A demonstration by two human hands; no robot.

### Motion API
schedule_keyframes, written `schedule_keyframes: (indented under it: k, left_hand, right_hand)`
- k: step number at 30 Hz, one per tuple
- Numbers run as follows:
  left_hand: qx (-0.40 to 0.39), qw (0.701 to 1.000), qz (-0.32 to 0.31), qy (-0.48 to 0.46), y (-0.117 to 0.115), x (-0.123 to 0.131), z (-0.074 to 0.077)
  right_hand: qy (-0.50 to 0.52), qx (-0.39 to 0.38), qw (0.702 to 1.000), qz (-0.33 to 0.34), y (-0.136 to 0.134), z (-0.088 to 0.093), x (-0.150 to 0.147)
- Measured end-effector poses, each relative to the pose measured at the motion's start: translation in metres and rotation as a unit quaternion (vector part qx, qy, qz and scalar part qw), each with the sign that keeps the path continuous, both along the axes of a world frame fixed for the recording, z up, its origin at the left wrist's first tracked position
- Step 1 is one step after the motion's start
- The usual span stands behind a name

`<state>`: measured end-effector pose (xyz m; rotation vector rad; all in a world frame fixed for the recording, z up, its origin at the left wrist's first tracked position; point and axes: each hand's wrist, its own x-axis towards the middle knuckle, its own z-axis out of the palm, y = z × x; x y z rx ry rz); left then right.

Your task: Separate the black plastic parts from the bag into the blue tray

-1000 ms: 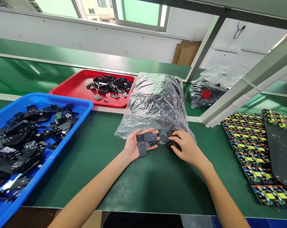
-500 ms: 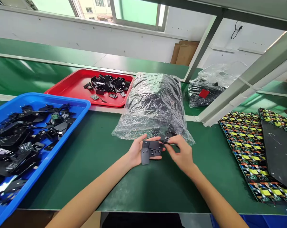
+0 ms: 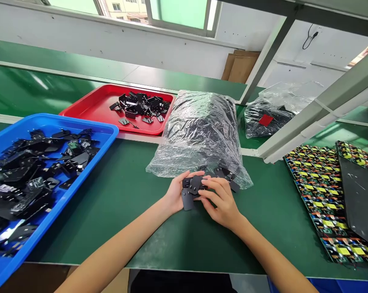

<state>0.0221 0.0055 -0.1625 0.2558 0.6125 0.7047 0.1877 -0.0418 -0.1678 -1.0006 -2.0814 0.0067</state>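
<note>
My left hand (image 3: 175, 194) cups a small stack of flat black plastic parts (image 3: 192, 188) just above the green table. My right hand (image 3: 219, 200) has its fingers curled onto the same stack from the right, pressing a part onto it. Directly behind both hands lies a clear plastic bag (image 3: 200, 134) packed with more black parts. A few loose black parts (image 3: 228, 177) lie at the bag's open mouth, just right of my fingers.
A blue bin (image 3: 62, 205) heaped with black parts stands at the left. A red tray (image 3: 95, 105) with several black parts sits behind it. Panels of circuit boards (image 3: 321, 191) lie at the right, under a slanted white frame bar (image 3: 318, 110). A second bag (image 3: 272, 114) lies behind.
My right hand has moved left from the bag's mouth to the stack in my left hand, bringing a black part onto it. My left hand has stayed nearly still.
</note>
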Motion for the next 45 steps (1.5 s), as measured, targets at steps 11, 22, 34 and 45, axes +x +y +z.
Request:
schedule_keyframes:
  k: [11,22,34,45]
  left_hand:
    - [0.104,0.987,0.116,0.036,0.003,-0.002,0.004]
    - [0.060,0.993,0.099,0.027,0.005,-0.004,0.000]
    - [-0.053,0.996,-0.069,0.019,-0.009,0.008,-0.003]
    - [-0.030,0.995,-0.048,0.081,-0.013,0.012,-0.002]
  right_hand:
    - [-0.103,-0.086,0.982,-0.134,0.023,-0.013,0.028]
    - [-0.165,-0.087,0.970,-0.158,0.023,-0.017,0.030]
    - [0.071,-0.034,0.990,-0.117,0.009,0.002,0.016]
    - [0.029,-0.079,0.996,0.022,0.002,0.003,0.005]
